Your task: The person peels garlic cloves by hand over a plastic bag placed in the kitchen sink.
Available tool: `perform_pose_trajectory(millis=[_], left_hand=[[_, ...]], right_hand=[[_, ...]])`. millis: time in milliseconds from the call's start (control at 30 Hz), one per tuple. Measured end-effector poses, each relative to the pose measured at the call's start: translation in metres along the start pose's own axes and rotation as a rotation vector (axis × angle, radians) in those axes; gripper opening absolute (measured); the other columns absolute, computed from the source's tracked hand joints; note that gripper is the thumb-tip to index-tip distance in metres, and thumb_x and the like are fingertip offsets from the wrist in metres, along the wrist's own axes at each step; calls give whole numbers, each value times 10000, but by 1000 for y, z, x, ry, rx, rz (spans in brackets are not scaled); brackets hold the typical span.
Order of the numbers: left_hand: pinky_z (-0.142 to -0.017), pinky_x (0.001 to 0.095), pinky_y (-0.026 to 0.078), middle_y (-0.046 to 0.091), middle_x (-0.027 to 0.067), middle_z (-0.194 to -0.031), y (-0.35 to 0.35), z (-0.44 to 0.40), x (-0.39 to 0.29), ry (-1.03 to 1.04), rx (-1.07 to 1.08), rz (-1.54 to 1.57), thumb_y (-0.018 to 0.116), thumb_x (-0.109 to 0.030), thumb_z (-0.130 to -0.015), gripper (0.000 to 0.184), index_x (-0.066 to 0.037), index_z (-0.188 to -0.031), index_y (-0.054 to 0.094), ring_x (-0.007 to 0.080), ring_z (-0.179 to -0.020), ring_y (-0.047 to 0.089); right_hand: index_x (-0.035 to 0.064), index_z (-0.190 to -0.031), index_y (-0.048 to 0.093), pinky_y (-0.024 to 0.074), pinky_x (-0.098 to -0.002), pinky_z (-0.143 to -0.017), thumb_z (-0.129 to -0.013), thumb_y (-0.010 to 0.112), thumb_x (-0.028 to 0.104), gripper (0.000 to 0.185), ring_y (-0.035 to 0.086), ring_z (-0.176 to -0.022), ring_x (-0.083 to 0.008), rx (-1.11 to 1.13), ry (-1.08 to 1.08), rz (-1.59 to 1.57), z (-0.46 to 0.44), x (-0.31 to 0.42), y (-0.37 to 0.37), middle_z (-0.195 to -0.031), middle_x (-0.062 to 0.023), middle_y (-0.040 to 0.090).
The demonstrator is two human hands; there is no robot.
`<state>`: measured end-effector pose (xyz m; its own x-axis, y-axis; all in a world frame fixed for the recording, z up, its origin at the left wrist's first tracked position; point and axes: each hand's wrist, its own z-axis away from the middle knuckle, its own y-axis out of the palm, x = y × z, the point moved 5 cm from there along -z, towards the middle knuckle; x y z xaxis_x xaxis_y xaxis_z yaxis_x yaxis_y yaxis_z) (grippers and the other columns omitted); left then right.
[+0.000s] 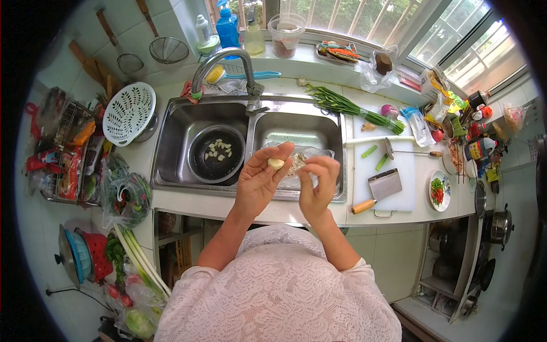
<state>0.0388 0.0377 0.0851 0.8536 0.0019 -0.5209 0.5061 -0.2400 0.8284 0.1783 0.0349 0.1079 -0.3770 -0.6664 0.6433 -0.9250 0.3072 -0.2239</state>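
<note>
My left hand [254,183] is raised in front of the double sink, palm up, with a pale garlic clove [276,164] held between thumb and fingers. Just to its right is my right hand [319,181], fingers curled and drawn together; whatever they pinch, if anything, is too small to make out. Behind the hands, a clear plastic bag [308,153] with garlic skins [296,163] lies in the right basin. Several more garlic cloves [217,150] rest in a dark round bowl [199,165] in the left basin.
A cleaver [385,184] and cut green pieces [381,162] lie on the white cutting board [364,214]. Green stalks [356,108] lie behind. A plate of chopped peppers [437,192] sits to the right, a white colander [130,114] to the left. The faucet [250,74] arches over the sink.
</note>
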Motion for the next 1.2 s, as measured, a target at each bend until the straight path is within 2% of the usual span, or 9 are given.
perform_pose_trajectory(millis=[33, 100, 233, 367, 433, 867, 1067, 1167, 1200], left_hand=[[-1134, 410, 307, 442, 170, -1381, 1, 0, 0, -5, 13, 22, 455, 40, -917, 341, 1, -1253, 491, 316, -1365, 292], [-1137, 414, 301, 437, 171, -1384, 2, 1, -1, -3, 18, 32, 454, 47, -913, 348, 3, -1257, 488, 319, -1368, 284], [-1141, 420, 292, 429, 180, -1388, 1, 2, -2, -5, 12, 74, 457, 63, -903, 363, 9, -1261, 484, 318, -1371, 278], [-1127, 407, 318, 429, 191, -1385, -2, 1, 0, -2, 8, 81, 460, 70, -899, 370, 10, -1263, 486, 306, -1362, 304], [-1085, 354, 370, 435, 188, -1384, -2, 0, 1, 5, 46, 18, 429, 65, -910, 372, 2, -1272, 482, 252, -1330, 375], [-1116, 377, 318, 434, 201, -1381, -3, -4, -1, 29, 29, -64, 436, 73, -895, 364, 1, -1246, 502, 246, -1333, 370], [-1099, 360, 339, 438, 186, -1384, -7, -5, -1, -4, 33, -16, 438, 68, -899, 361, -10, -1245, 508, 235, -1328, 379], [-1090, 347, 346, 441, 178, -1385, -2, -7, 0, 13, 56, -55, 436, 63, -905, 356, -15, -1244, 510, 228, -1327, 379], [-1096, 352, 343, 437, 187, -1385, -3, -7, 1, 3, 28, -44, 447, 64, -903, 354, -19, -1241, 514, 250, -1341, 356]], right_hand=[[59, -830, 586, 383, -383, -829, -764, 665, 4, 117, 504, -927, -282, 0, -1, 0, -4, -6, -2, -957, -96, 570], [58, -842, 585, 378, -392, -846, -769, 652, -1, 115, 493, -962, -285, 29, 37, 198, -14, -17, -3, -981, -101, 566], [56, -854, 600, 371, -393, -842, -762, 653, 3, 119, 479, -987, -287, -63, 81, 139, -21, -7, -5, -1003, -105, 562], [75, -856, 638, 363, -371, -783, -721, 698, 33, 154, 502, -917, -258, 77, -63, 35, -20, 14, 6, -949, -61, 577], [87, -834, 653, 357, -363, -745, -693, 724, 63, 160, 516, -837, -226, 90, -143, 30, -18, 17, 14, -875, -19, 585], [68, -804, 634, 377, -358, -749, -699, 707, 28, 133, 518, -823, -233, 85, -184, -7, -14, 16, 20, -878, -38, 604], [58, -811, 630, 388, -360, -748, -704, 706, 4, 142, 517, -833, -243, 28, -57, -62, -13, 9, 21, -906, -53, 601], [59, -810, 628, 388, -363, -746, -709, 705, 4, 138, 513, -830, -244, 58, -131, -45, -13, 8, 23, -890, -52, 597], [57, -816, 628, 401, -346, -734, -713, 713, 3, 143, 519, -825, -237, 53, -154, -28, -12, 8, 23, -882, -54, 599]])
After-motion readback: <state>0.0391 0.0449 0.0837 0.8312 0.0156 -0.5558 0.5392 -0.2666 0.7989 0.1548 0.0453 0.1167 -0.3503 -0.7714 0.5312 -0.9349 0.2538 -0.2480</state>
